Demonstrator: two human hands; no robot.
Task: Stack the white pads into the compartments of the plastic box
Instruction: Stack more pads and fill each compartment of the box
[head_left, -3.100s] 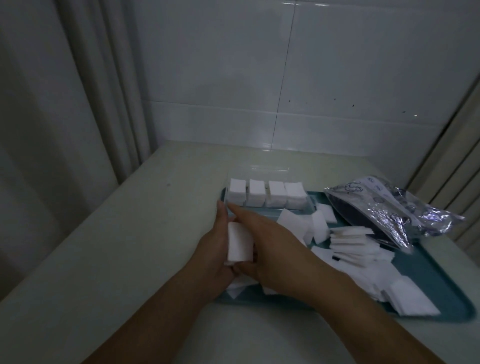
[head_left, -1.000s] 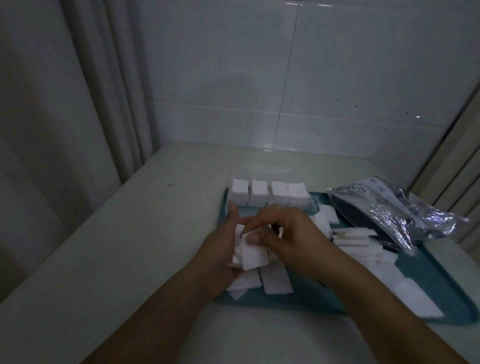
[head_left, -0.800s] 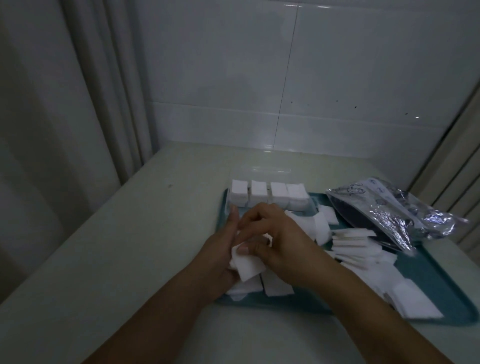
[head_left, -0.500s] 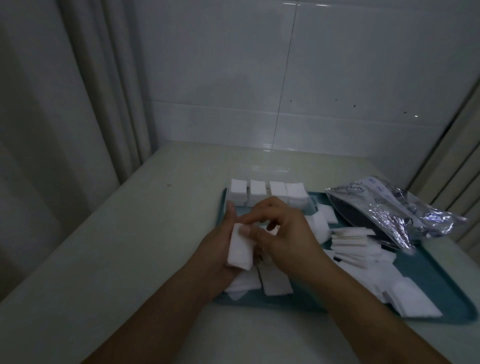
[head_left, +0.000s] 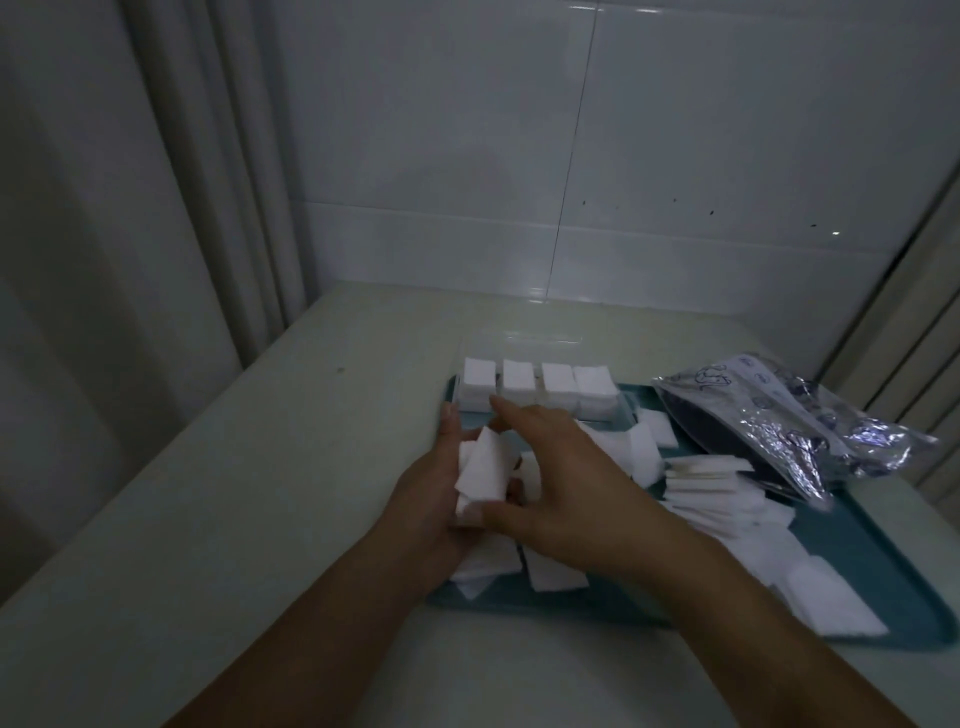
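Note:
My left hand (head_left: 431, 499) holds a small stack of white pads (head_left: 483, 470) upright over the near left of the teal tray (head_left: 883, 566). My right hand (head_left: 566, 483) cups the stack from the right, its thumb under the pads and its fingers reaching past their top. Behind my hands stands the clear plastic box (head_left: 540, 397), with white pads filling the several compartments that show. Loose pads (head_left: 722, 499) lie scattered and piled across the tray.
A crumpled silver and dark plastic bag (head_left: 789, 421) lies on the tray's far right. The tray sits on a pale table (head_left: 270, 493) against a tiled wall, with a curtain on the left.
My right hand has placed another pad against the stack in my left hand and now closes around the stack's right side. The top pad sits tilted.

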